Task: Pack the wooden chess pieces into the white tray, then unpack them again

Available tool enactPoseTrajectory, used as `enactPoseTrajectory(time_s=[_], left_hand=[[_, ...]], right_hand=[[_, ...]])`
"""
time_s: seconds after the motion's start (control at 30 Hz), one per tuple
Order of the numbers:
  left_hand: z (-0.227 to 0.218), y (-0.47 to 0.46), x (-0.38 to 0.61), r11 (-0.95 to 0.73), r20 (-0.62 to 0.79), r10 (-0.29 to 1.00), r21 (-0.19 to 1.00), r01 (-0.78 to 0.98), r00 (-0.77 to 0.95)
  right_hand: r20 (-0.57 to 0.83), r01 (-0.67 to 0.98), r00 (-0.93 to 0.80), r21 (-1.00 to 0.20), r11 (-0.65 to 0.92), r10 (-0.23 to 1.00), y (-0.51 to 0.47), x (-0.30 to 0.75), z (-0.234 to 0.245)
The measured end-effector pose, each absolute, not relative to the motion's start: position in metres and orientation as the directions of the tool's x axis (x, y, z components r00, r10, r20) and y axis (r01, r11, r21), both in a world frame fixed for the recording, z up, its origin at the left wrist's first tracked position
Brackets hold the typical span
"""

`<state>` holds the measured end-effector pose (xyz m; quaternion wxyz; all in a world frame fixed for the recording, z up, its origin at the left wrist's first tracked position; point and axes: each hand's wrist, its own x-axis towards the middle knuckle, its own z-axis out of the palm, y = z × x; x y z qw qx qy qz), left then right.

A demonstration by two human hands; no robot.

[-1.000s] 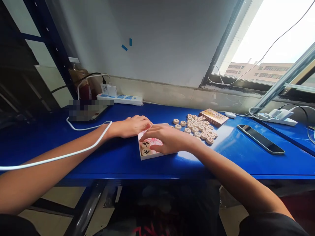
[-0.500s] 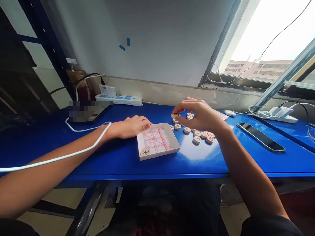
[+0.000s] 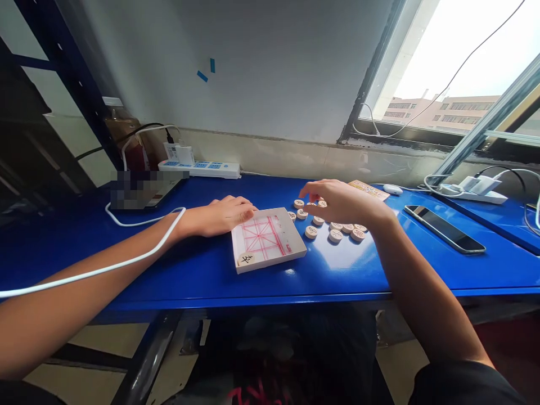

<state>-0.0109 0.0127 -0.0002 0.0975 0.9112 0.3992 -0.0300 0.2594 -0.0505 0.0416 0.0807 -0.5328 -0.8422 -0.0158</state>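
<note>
The left hand (image 3: 223,217) lies flat on the blue tabletop (image 3: 337,275), with its fingers close together and holding nothing; its fingertips are at the back edge of a shallow white tray (image 3: 270,263) and seem to touch it; a flat hand there can keep the tray from sliding. A white cable (image 3: 105,260) lies over the left arm (image 3: 84,298). The tray has a red grid (image 3: 265,239) on its floor; one round wooden piece (image 3: 247,259) with a black mark sits in its near left corner. The right hand (image 3: 343,203) hangs over more wooden pieces (image 3: 335,235), with its fingers curved down and a little apart; no piece shows in them; its fingertips are up near the pieces, which helps keep them from being bumped, but I cannot tell how high. These pieces lie in a loose group just right of the tray. Past them are a flat card box (image 3: 369,189) and a white mouse (image 3: 392,189); a black phone (image 3: 442,229) lies off to the right. Farther back, a white power strip (image 3: 198,169) runs along the wall; above it are two bits of blue tape (image 3: 206,70); a bright window (image 3: 442,67) shows buildings outside.
</note>
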Motion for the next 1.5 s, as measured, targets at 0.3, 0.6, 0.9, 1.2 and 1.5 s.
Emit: enactPoseTrajectory(time_s=[0.3, 0.6, 0.9, 1.2, 1.5], left_hand=[[-0.001, 0.011, -0.010, -0.658, -0.141, 0.725, 0.148, 0.739, 0.674], [0.000, 0.012, -0.010, -0.682, -0.130, 0.708, 0.131, 0.720, 0.694], [0.001, 0.008, -0.009, -0.665, -0.143, 0.719, 0.146, 0.733, 0.680], [0.002, 0.009, -0.008, -0.659, -0.148, 0.725, 0.135, 0.740, 0.673], [0.013, 0.023, -0.034, -0.623, -0.285, 0.733, 0.083, 0.778, 0.617]], right_hand=[[0.128, 0.400, -0.881, -0.314, 0.861, 0.456, -0.064, 0.184, 0.008], [0.126, 0.280, -0.904, -0.551, 0.787, 0.409, -0.053, 0.186, 0.007], [0.087, 0.407, -0.867, -0.445, 0.797, 0.491, -0.057, 0.191, 0.011], [0.236, 0.468, -0.656, -0.619, 0.632, 0.717, -0.050, 0.237, 0.041], [0.021, 0.799, -0.467, -0.417, 0.432, 0.884, -0.029, 0.281, 0.043]])
